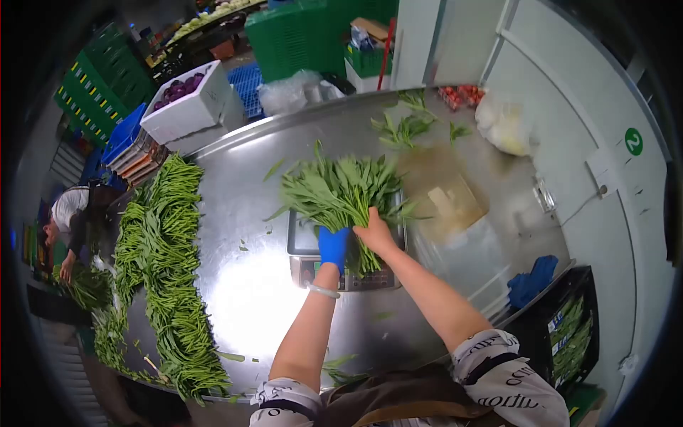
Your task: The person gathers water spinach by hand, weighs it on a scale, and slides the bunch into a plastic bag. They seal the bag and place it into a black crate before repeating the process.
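The bunch of greens (pixel 338 188) covers most of the scale (pixel 304 250), whose display is too small to read. The fingertips of the right hand (pixel 375 233) are buried among the stems. A brownish thing (pixel 445 196) on the desk (pixel 242 299) is too blurred to tell, and a person (pixel 71 213) at left is half lost in the dark rim.

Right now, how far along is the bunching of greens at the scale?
Done: the black crate at right already holds some greens. In hand: left hand and right hand grip one bunch of greens by its stems over the scale. Left: the long pile and a few loose stems on the table. Likely most remains.
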### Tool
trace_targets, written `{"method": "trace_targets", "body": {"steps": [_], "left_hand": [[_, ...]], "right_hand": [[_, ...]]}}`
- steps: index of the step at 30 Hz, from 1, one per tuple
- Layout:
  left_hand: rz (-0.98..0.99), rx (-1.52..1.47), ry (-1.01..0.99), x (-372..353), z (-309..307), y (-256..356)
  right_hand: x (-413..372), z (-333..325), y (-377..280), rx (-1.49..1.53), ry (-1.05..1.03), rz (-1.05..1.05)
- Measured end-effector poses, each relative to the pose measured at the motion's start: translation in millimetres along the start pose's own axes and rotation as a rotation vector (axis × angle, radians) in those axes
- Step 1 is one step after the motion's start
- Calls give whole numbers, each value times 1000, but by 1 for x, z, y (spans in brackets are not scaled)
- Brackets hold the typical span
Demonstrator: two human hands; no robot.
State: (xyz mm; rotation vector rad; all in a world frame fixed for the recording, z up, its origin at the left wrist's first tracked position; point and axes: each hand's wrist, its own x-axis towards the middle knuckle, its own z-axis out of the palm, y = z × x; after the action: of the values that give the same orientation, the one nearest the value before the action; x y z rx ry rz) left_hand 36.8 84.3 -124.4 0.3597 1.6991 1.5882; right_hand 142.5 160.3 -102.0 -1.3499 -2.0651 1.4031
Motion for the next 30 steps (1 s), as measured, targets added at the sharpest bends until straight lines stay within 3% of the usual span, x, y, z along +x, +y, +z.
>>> {"method": "trace_targets", "body": {"steps": [1,5,7,8,9,12,15,20,22,24,25,27,28,30], "left_hand": [[-65,-37,-20,-16,-5,9],[-14,5,41,-38,-28,14],[-82,-7,73,-65,-52,22],[-26,-59,132,-78,-64,12],[32,-113,193,-91,-76,1],[-116,-138,218,-131,-127,-55],[-465,-356,308,-181,-151,-91],[-364,-298,367,-243,-188,-121],[-273,-31,381,-251,-201,-122],[-242,-94,329,-253,-211,-110],[-340,-329,367,-251,-211,-100],[-273,-257,261,-251,-209,-84],[-294,-393,260,-248,-212,-81],[-279,-283,239,-238,-222,-74]], "right_hand": [[-5,-2,4,50,0,-10],[-43,-37,2,-42,174,-197],[-59,-59,28,-37,308,-278],[-64,-71,48,-33,383,-305],[-67,-83,72,-140,368,-260],[-75,-107,137,-657,265,-157],[-77,-117,170,-1058,211,-159],[-43,-120,208,-1258,204,-231],[-29,-119,218,-1274,179,-193],[-23,-126,217,-1197,232,-259],[-25,-130,218,-1162,258,-290],[-27,-136,211,-1234,217,-305],[-26,-137,209,-1268,195,-308],[-18,-135,221,-1287,189,-319]]}}
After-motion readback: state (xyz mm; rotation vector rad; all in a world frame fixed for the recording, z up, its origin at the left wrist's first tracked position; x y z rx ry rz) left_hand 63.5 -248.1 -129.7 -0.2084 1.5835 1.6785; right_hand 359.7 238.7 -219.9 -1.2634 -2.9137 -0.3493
